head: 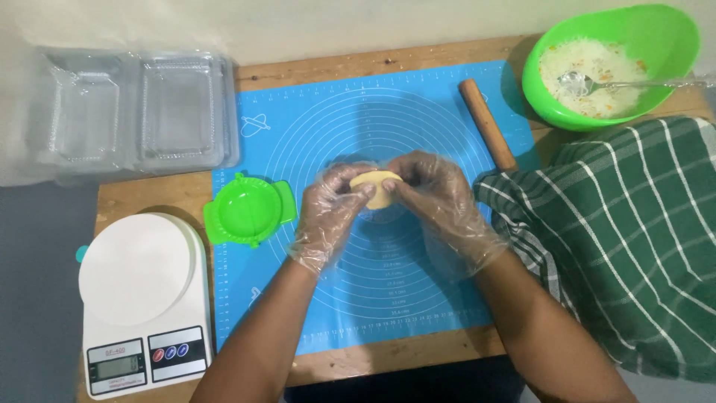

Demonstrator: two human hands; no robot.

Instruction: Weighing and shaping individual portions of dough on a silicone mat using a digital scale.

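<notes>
A small round piece of pale yellow dough (378,186) sits pinched between both gloved hands above the blue silicone pastry mat (373,298); the left hand (328,216) grips its left edge with fingertips, the right hand (440,198) its right edge, a green plastic dumpling press (248,211) lying just left

Baking mat (418,298) spread on table (149,195), dough piece (379,186) held over mat's middle between left hand (328,216) and right hand (440,201), dumpling press (250,210) at mat's left edge, kitchen scale (145,298) further left, plastic containers (138,112) behind it, rolling pin (487,123) right of middle, bowl (649,30) with spoon (597,84) at far right corner, cloth (634,239) in front of bowl.
</notes>
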